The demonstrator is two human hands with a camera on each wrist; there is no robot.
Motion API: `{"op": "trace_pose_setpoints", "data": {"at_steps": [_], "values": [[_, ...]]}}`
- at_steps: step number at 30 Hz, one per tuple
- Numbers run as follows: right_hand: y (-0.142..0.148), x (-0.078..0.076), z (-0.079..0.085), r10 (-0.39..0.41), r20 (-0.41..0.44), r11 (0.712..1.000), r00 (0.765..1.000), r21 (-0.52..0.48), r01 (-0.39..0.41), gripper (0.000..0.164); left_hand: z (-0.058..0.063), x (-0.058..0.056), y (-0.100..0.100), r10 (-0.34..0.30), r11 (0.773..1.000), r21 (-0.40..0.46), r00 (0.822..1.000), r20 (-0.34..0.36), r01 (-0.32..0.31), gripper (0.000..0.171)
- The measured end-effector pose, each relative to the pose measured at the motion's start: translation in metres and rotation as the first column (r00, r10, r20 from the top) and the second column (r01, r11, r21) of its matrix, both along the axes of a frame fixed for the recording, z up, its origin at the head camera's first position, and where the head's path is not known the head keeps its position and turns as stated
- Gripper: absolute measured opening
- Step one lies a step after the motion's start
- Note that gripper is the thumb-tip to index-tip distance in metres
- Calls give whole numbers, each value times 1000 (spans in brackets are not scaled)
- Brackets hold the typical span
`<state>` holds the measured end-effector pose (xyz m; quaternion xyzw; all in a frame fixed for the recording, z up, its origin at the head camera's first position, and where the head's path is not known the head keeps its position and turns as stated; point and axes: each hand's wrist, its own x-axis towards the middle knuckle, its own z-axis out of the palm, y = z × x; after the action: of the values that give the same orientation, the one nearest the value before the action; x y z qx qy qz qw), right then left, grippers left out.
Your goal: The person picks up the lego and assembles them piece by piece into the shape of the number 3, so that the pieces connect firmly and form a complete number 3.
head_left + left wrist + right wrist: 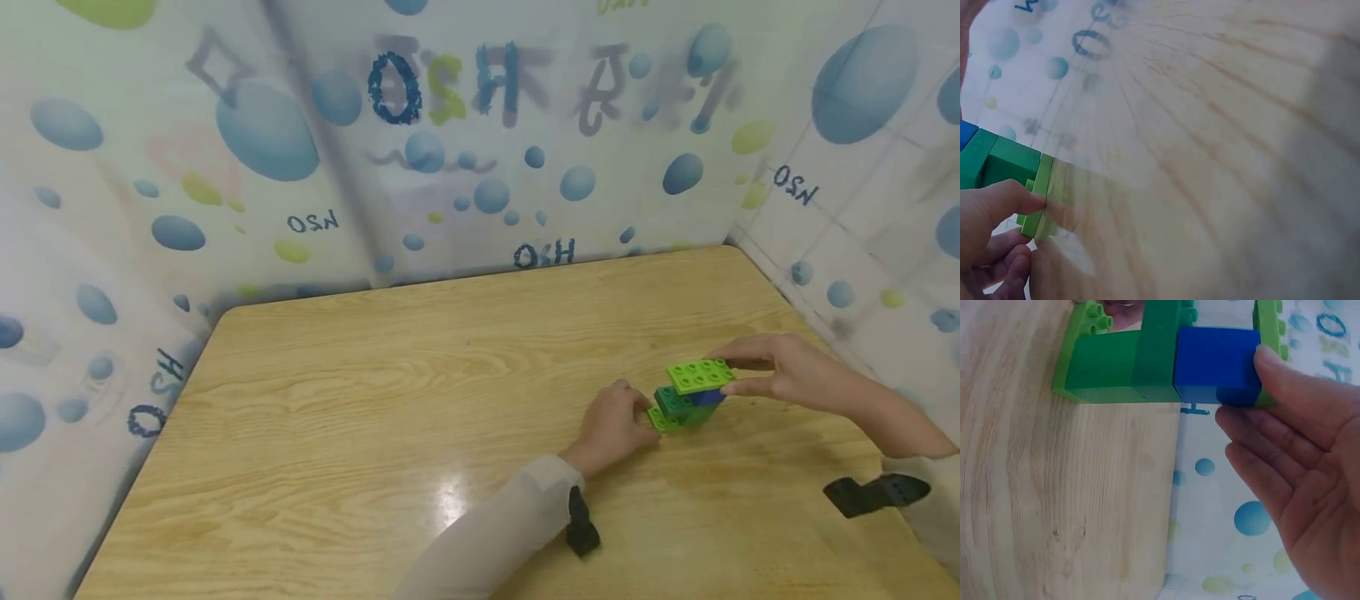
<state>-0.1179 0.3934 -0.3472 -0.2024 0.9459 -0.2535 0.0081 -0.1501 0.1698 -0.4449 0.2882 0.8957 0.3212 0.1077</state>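
Note:
Toward the table's right side stands a small stack of toy building bricks. At its bottom is a light green base plate point(662, 421), then a green brick point(1102, 365), a dark green brick point(1157, 356) and a blue brick point(1217, 362). A light green studded plate point(701, 377) tops the blue brick and juts out to one side. My left hand point(611, 425) pinches the base plate's near left edge. My right hand point(798, 375) grips the top plate by its right end, thumb and fingers on opposite sides, with fingertips right at the blue brick.
The stack stands on a wood-grain table point(337, 433) with rounded far corners. Behind and beside it hang pale sheets point(480, 192) printed with blue and green drops. A dark strap point(581, 525) sits at the left cuff, another dark strap point(877, 493) at the right.

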Motion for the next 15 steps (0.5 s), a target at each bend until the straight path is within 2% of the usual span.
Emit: {"op": "trace_pose_setpoints", "data": {"at_steps": [3, 7, 15], "values": [[4, -2, -4, -14, 93, 993, 996, -112, 25, 40, 0, -1, 0, -5, 1000, 3, 1000, 4, 5, 37], [8, -3, -8, -13, 185, 970, 983, -234, 57, 40, -1, -1, -2, -11, 1000, 10, 1000, 11, 11, 36], [13, -2, -13, 31, 232, 936, 972, -347, 53, 42, -1, 0, -3, -9, 1000, 20, 1000, 17, 9, 36]]}}
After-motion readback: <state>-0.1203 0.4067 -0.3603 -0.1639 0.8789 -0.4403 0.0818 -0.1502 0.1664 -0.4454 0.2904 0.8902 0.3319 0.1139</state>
